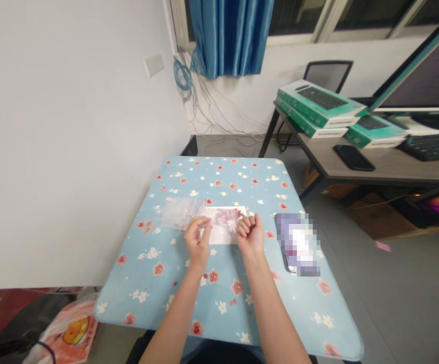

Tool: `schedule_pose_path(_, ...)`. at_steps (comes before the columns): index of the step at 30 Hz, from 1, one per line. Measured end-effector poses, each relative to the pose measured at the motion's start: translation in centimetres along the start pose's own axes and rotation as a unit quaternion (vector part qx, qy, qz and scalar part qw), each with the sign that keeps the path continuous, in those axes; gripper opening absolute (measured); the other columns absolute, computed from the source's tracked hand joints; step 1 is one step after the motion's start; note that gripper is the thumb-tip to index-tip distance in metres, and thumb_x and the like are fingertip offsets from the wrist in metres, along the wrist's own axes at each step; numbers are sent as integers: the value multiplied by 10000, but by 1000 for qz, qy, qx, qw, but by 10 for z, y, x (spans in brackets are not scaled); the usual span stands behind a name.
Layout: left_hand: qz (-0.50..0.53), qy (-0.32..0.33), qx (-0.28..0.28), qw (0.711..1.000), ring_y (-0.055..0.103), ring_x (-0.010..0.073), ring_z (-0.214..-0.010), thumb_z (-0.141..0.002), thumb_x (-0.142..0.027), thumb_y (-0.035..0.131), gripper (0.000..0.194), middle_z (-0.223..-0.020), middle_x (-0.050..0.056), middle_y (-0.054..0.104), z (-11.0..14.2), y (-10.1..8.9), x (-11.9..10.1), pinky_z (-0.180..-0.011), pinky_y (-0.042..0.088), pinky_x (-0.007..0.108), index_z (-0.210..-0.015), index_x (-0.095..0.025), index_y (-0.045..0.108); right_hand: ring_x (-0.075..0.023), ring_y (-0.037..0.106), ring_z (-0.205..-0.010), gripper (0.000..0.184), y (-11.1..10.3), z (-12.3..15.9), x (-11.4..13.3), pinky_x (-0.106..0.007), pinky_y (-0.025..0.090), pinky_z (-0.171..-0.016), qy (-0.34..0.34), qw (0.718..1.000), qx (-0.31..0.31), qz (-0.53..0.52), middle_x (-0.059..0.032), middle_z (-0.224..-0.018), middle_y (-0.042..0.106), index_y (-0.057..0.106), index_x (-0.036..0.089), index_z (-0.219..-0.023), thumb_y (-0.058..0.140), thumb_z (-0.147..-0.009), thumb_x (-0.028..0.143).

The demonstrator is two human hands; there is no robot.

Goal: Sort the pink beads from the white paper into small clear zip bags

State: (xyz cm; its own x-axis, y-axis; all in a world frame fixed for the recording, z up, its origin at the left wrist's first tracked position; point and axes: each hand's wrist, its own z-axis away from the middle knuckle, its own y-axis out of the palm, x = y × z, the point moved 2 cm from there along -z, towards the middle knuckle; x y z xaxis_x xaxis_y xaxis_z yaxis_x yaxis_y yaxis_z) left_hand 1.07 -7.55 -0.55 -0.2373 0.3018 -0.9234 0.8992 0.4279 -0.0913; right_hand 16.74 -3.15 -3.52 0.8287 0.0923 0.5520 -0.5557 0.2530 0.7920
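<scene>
My left hand (pixel 198 241) is over the left edge of a white sheet (pixel 219 235), with thumb and index finger brought close together in a pinch. Whatever lies between these fingertips is too small to make out. On the sheet rests a small clear bag with pinkish contents (pixel 227 218). Just right of it, my right hand (pixel 251 236) is turned palm up, its fingers curled in; what they hold, if anything, is hidden. Clear plastic bags (pixel 179 211) lie flat beyond my left hand.
A blue flowered tabletop (pixel 219 174) carries a blurred-out purple and white item (pixel 298 245) at right. Small dark red bits (pixel 174 283) lie near my forearms. A white wall (pixel 71 151) borders the left. The desk at right holds green keyboard boxes (pixel 318 103) and a phone (pixel 354 157).
</scene>
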Motion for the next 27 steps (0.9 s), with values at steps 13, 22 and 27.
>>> schedule_pose_path(13,-33,-112,-236,965,582,117,-623,-767,-338,593,202,-764,15,639,6,-93,40,-623,480,243,-833,-155,645,-55,45,-373,488,38,25,-6,-184,72,-315,68,996,40,30,114,-436,147,201,211,-543,507,-867,412)
schedule_pose_path(22,-18,-78,-218,973,586,126,-680,-792,-363,567,216,-776,23,621,-12,-58,35,-661,478,248,-840,-159,621,-89,398,-444,507,42,114,-59,-226,252,-478,-88,612,317,720,23,-464,450,441,175,-526,442,-884,533)
schedule_pose_path(27,-9,-61,-238,969,594,130,-691,-783,-360,574,227,-815,32,630,-20,-67,37,-664,481,255,-867,-157,633,-191,638,-611,370,20,135,-60,-248,371,-518,-143,331,419,833,-83,-706,692,644,132,-783,499,-884,457)
